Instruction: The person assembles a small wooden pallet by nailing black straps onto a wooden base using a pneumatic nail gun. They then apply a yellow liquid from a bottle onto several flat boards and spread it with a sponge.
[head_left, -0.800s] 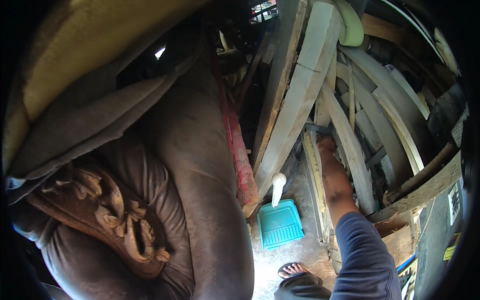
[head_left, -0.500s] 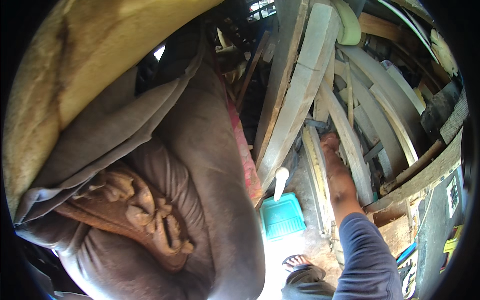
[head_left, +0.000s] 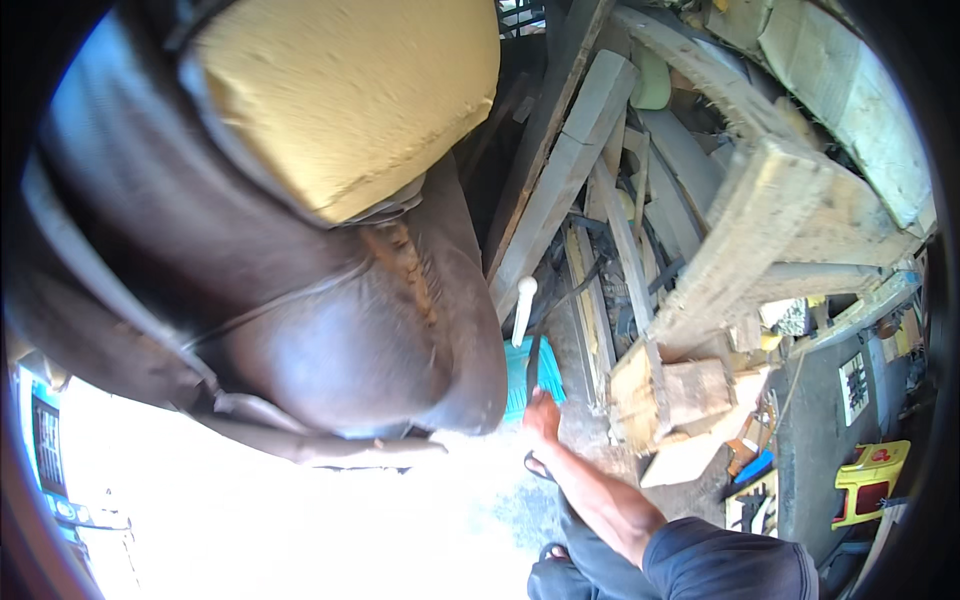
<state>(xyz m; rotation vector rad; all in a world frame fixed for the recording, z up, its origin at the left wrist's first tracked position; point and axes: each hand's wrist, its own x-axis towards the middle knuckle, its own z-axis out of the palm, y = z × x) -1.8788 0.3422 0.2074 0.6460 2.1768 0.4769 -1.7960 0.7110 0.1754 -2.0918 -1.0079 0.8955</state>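
My right hand (head_left: 541,414) is closed around one end of a long, narrow dark strip (head_left: 533,362). The strip rises from my fist across a turquoise plastic basket (head_left: 515,378) on the floor; its exact kind does not show clearly. Beside the basket, a white rod with a rounded end (head_left: 523,305) stands upright. My left hand is out of the picture. Large and close on the left is a brown upholstered piece (head_left: 330,350), its covering loose and torn along one seam. A thick yellow foam block (head_left: 350,100) sits at its top.
Wooden boards and beams (head_left: 570,170) lean in a pile at the centre and right. A rough timber frame (head_left: 740,240) juts toward me. At the far right is a yellow plastic stool (head_left: 868,482). Strong glare washes out the floor at lower left.
My right hand has come back from among the boards, down and left, now with the dark strip in it. The view has shifted, with more foam and timber frame showing.
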